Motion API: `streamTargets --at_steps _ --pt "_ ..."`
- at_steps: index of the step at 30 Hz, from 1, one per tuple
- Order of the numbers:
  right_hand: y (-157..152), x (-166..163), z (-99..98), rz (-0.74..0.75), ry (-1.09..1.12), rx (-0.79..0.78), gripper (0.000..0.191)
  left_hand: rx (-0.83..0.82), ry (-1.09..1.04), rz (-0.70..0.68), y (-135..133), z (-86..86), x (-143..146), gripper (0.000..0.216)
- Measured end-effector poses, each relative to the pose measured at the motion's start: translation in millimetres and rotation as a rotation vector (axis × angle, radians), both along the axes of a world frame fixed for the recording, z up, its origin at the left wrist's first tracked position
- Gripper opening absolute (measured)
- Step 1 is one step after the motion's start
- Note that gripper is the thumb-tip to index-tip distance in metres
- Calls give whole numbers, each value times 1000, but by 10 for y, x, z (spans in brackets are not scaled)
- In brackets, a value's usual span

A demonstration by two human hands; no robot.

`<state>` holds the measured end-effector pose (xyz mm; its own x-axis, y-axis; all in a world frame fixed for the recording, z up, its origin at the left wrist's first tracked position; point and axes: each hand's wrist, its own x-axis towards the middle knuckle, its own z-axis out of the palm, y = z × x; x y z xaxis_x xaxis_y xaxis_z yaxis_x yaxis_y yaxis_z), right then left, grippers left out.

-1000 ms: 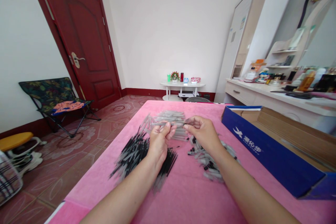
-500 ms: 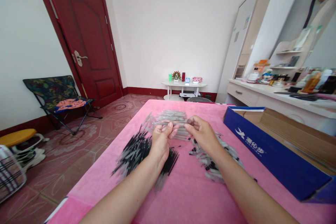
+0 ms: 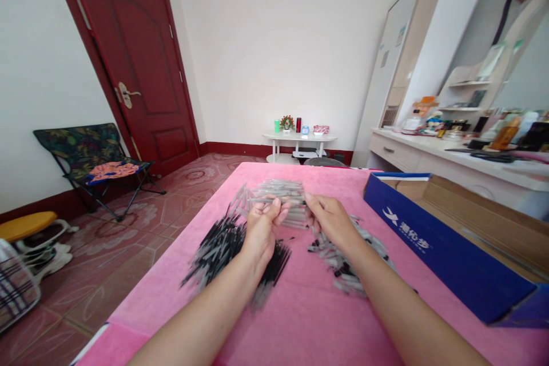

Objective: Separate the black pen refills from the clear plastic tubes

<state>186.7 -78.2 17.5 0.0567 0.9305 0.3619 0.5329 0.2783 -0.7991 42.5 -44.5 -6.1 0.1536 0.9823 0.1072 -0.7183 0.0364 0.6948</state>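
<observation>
My left hand (image 3: 263, 226) is closed, with thumb and fingers pinching a clear pen barrel (image 3: 295, 202) that lies level and points right. At its right end my right hand (image 3: 330, 217) pinches what looks like a pen cap, mostly hidden by the fingers; a small dark bit shows there. Just behind the hands is a pile of clear pen barrels (image 3: 278, 187). Beside my left forearm is a heap of black-and-grey pen refills (image 3: 214, 249). A loose pile of translucent pen caps with black parts (image 3: 349, 280) sits partly under my right forearm.
A pink cloth (image 3: 300, 320) covers the table. An opened blue cardboard box (image 3: 437, 251) stands on its right side. Further off are a white side table (image 3: 300, 137), a dresser with bottles (image 3: 429, 151), a folding chair (image 3: 86, 148) and a red door (image 3: 137, 57).
My right hand has turned slightly and its fingers have closed in on the pen barrel's right end. My left hand stays almost where it was, holding the barrel.
</observation>
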Motion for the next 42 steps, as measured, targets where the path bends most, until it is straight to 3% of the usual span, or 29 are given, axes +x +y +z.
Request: streamTargets --at_steps 4,8,13,19,30,33,36,40,42 --pt "-16 -9 27 45 45 37 24 -4 -7 2 12 1 -7 24" --pt "-10 -14 20 26 25 -19 40 -14 -3 -4 19 1 -8 24" --pt "-1 -21 21 50 81 61 18 -19 -1 5 32 -19 -3 24" --pt "-13 -31 32 120 152 -94 27 5 27 -10 22 -36 7 23" --pt "0 -35 -11 215 666 -420 30 132 107 3 -30 20 -7 25" --pt "3 3 4 213 715 -469 33 184 140 17 -40 42 -20 26" --pt "41 102 -29 129 480 -387 37 173 138 28 -26 51 -51 27" --pt "103 268 -124 -44 -301 -256 23 72 89 -53 5 51 -89 30" --pt "115 318 -163 -111 -565 -250 9 39 77 -108 12 51 -89 32"
